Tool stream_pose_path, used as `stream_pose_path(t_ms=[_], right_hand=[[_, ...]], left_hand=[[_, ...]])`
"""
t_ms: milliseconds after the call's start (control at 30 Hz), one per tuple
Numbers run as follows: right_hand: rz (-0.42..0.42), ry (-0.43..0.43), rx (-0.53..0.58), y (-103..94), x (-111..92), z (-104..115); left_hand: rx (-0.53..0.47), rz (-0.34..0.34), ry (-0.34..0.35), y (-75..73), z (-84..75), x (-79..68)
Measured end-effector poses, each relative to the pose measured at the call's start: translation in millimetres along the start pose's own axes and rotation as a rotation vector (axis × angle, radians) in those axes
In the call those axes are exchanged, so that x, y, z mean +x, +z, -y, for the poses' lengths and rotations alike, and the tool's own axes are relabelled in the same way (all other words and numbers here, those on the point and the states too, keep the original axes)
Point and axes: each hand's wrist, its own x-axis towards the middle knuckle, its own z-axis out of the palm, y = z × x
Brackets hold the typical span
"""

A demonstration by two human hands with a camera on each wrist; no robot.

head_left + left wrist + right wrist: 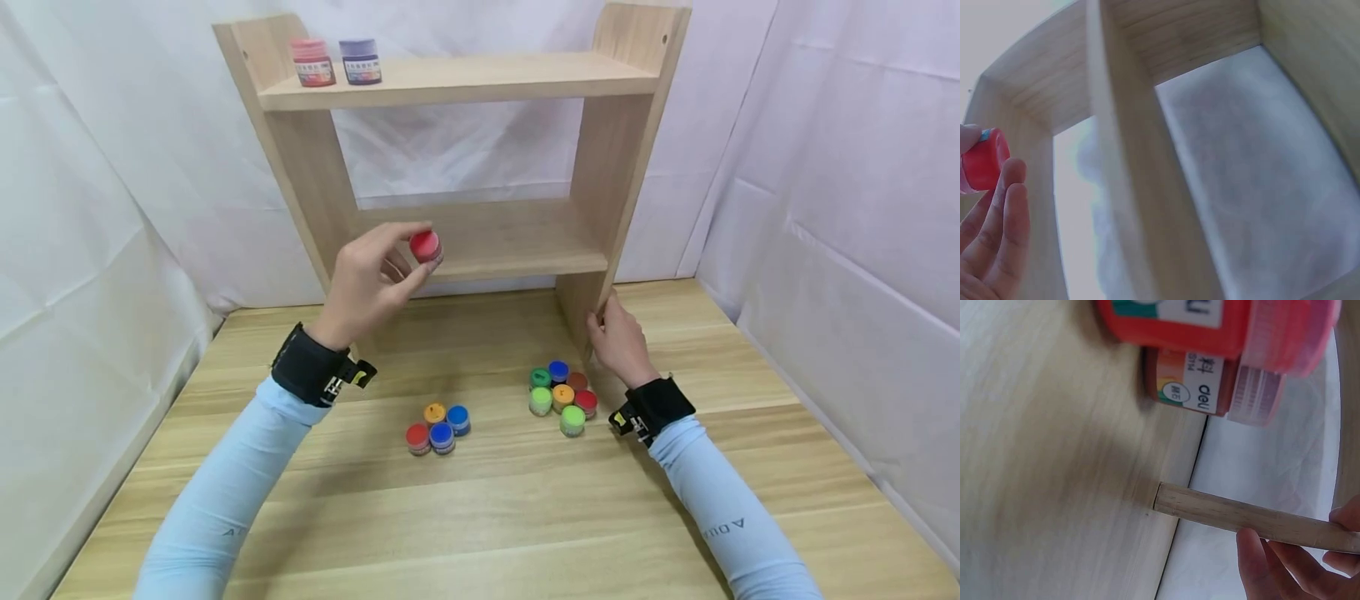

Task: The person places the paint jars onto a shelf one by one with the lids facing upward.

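A small red paint jar (427, 247) is pinched between the thumb and fingers of my left hand (367, 279), held up before the middle board of a wooden shelf unit (480, 90). In the left wrist view, the jar (985, 164) appears at the left edge, its other end hidden by a fingertip. My right hand (621, 343) grips the lower front edge of the unit's right side panel (637, 158). The right wrist view shows fingers on both sides of that panel edge (1235, 512).
On the top board stand a red jar (313, 63) and a purple jar (361, 62), at the left. Several jars, including a light green jar (572, 421), cluster near the right panel's foot. Another group, with an orange-lidded jar (435, 414), sits mid-table. White cloth (847, 208) surrounds the table.
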Motion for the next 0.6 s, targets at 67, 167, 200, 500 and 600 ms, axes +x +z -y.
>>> stream_pose_path(t_ms=[67, 167, 200, 500, 600], right_hand=[[-0.001, -0.001, -0.002, 0.3, 0, 0], [-0.003, -0.001, -0.005, 0.6, 0, 0], [-0.003, 0.001, -0.003, 0.9, 0, 0], [0.007, 0.01, -0.009, 2.6, 0, -2], [-0.005, 0.001, -0.012, 2.2, 0, -2]], left_hand=[[0.012, -0.032, 0.028, -5.3, -2.9, 9.2], [0.035, -0.076, 0.053, -13.5, -6.3, 23.4], [0.043, -0.093, 0.058, -16.3, -7.2, 28.1], [0.121, -0.28, 0.061, -37.9, -13.4, 69.0], [0.144, -0.322, 0.05, -43.4, -15.3, 83.7]])
